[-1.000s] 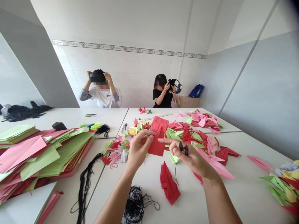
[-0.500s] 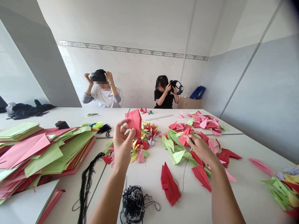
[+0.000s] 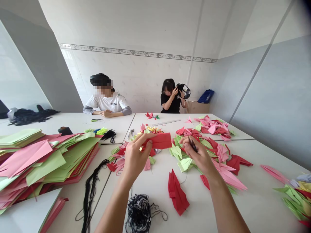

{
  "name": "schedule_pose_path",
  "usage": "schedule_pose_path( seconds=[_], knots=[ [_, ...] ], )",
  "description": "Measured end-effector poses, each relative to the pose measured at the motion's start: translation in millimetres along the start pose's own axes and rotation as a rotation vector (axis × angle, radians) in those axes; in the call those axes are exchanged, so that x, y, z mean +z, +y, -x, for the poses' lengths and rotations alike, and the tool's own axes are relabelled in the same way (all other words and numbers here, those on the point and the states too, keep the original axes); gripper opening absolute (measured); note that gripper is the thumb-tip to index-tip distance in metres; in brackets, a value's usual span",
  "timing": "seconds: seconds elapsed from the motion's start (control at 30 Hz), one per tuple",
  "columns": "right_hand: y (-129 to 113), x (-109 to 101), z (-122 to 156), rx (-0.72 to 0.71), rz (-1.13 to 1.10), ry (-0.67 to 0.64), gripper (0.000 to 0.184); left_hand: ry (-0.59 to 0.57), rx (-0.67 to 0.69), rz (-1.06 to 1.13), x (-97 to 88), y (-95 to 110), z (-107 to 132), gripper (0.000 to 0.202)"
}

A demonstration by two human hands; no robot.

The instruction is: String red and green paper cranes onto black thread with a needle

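Note:
My left hand point(image 3: 137, 152) is closed on a folded piece of red paper point(image 3: 160, 141), held sideways above the table. Across from it, my right hand point(image 3: 198, 150) grips a slim dark tool point(image 3: 192, 144) whose kind I cannot make out. A thin dark thread runs below the right hand toward a folded red paper shape point(image 3: 177, 194) on the table. Between my forearms lies a tangle of black and white thread point(image 3: 139, 212). Behind both hands are heaps of folded paper, a green and red one point(image 3: 184, 163) beside my right hand.
At left, large stacks of coloured paper point(image 3: 65, 161) stand beside a hank of black thread point(image 3: 91, 191). A ruler point(image 3: 166, 122) and a pink paper heap point(image 3: 213, 125) lie farther back. Two people point(image 3: 107, 102) sit across the table. More folded paper point(image 3: 296, 197) is at right.
The red paper has turned from upright to sideways and moved right and lower. My right hand has shifted slightly left. One person across has lowered both hands from the headset to the table.

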State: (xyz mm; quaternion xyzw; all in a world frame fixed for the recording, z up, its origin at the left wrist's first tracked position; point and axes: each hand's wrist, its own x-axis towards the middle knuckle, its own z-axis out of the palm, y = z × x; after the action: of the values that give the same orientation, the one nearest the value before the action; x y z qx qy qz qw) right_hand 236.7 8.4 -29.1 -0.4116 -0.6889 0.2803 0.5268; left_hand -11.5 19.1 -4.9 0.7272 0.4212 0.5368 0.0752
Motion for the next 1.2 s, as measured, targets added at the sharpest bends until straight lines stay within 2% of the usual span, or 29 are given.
schedule_pose_path(
  seconds=[0.07,0.13,0.27,0.37,0.47,0.57,0.63,0.73,0.9,1.07,1.2],
  knots=[
    [-9,5,3,-0.040,-0.063,-0.117,0.026,-0.046,0.040,-0.104,-2.2,5,1,0.030],
    [-16,7,7,-0.074,-0.030,-0.198,0.025,-0.093,0.078,-0.167,-3.9,10,3,0.033],
    [-23,11,10,-0.056,0.100,-0.261,0.024,-0.183,0.131,-0.146,-4.4,17,6,0.034],
    [-20,14,10,-0.066,0.081,-0.193,0.025,-0.166,0.069,0.012,-3.8,20,8,0.030],
    [-16,17,8,-0.096,-0.023,-0.065,0.027,-0.121,-0.082,0.366,-2.8,23,8,0.039],
    [-14,22,7,-0.113,-0.149,0.021,0.029,-0.140,-0.181,0.647,0.8,23,9,0.044],
    [-15,26,8,-0.128,-0.188,0.043,0.028,-0.168,-0.164,0.650,4.8,23,9,0.037],
    [-18,34,9,-0.164,-0.187,0.079,0.024,-0.182,-0.072,0.472,11.1,25,10,0.026],
    [-20,47,10,-0.223,-0.188,0.140,0.023,-0.111,-0.008,0.326,17.8,27,10,0.017],
    [-19,53,10,-0.286,-0.148,0.155,0.019,-0.196,-0.130,0.524,21.2,21,9,0.020],
    [-15,51,11,-0.300,-0.061,0.256,0.018,-0.054,-0.253,0.615,18.9,12,7,0.020]
  ],
)
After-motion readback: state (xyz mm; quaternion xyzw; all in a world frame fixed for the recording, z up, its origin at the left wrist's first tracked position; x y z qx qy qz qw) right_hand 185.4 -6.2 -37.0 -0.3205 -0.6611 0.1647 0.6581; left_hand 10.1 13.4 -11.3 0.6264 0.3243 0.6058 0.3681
